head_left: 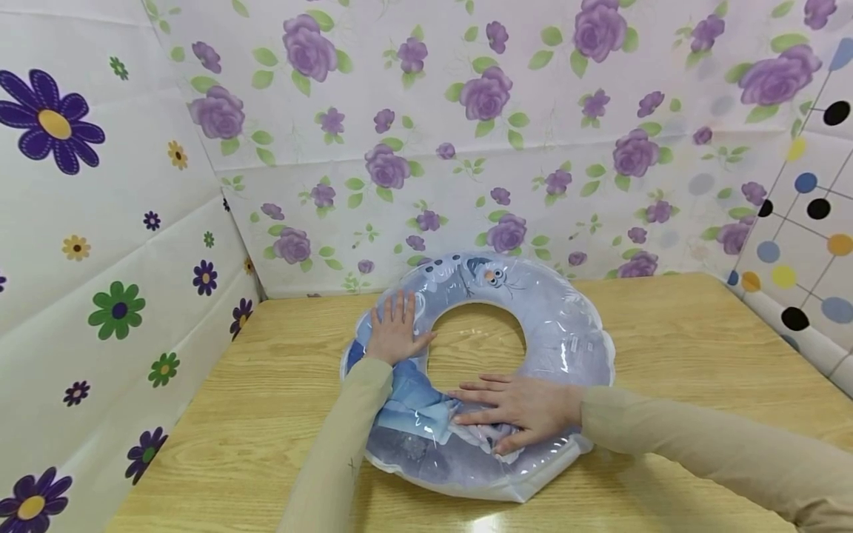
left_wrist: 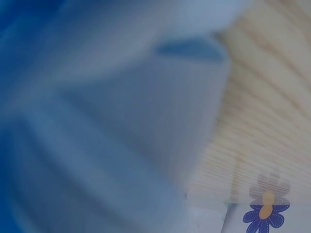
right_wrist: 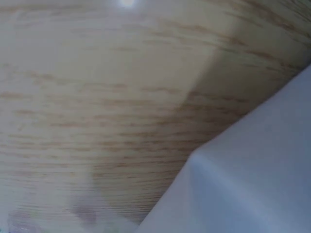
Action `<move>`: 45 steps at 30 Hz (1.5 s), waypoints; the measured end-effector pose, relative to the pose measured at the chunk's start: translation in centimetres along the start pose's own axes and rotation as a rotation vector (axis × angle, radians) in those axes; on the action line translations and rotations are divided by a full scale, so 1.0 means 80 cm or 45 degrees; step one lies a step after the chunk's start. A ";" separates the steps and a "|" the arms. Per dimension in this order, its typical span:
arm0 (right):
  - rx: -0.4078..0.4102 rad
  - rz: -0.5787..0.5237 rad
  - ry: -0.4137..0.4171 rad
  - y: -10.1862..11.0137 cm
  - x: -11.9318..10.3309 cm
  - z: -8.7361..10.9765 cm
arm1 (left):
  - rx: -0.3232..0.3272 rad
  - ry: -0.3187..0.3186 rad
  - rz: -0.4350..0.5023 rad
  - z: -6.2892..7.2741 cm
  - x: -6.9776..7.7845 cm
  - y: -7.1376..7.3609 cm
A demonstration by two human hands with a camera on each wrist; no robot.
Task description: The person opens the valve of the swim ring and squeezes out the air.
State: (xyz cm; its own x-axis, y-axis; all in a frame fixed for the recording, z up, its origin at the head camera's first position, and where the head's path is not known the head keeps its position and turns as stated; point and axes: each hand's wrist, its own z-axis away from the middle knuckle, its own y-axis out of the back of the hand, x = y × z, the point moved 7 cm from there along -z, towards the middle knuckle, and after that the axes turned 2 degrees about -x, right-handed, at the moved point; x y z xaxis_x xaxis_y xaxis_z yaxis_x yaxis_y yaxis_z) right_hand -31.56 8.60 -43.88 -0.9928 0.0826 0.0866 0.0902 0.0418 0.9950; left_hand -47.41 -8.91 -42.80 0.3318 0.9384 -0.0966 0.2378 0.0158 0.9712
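Note:
An inflated swim ring, pale blue and lilac with a printed snowman and other figures, lies on the wooden table. My left hand rests on its left side, fingers straight and spread, thumb toward the hole. Across the front part lies my right hand, palm down with its fingers extended to the left. In the left wrist view the ring's blurred blue plastic fills most of the picture. A pale edge of the ring shows over the wood in the right wrist view.
The wooden table extends around the ring and shows through its hole. Behind it hangs a cloth with purple roses. A flower-patterned sheet stands at the left, a dotted one at the right.

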 end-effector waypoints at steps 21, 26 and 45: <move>0.010 0.022 0.013 0.000 0.001 -0.004 | 0.063 -0.007 -0.024 0.000 0.002 -0.001; 0.014 0.015 0.020 0.001 0.001 -0.005 | 0.086 -0.014 -0.041 0.002 0.005 0.003; 0.034 -0.011 0.037 0.000 0.004 -0.008 | 0.062 0.001 -0.003 0.002 0.006 0.003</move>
State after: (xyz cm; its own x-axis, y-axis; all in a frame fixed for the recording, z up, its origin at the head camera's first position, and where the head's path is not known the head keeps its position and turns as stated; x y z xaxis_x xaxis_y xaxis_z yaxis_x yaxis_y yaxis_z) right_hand -31.92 8.02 -43.83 -0.9954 0.0530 0.0796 0.0832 0.0693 0.9941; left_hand -47.04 -8.54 -42.64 0.3305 0.9387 -0.0985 0.2828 0.0011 0.9592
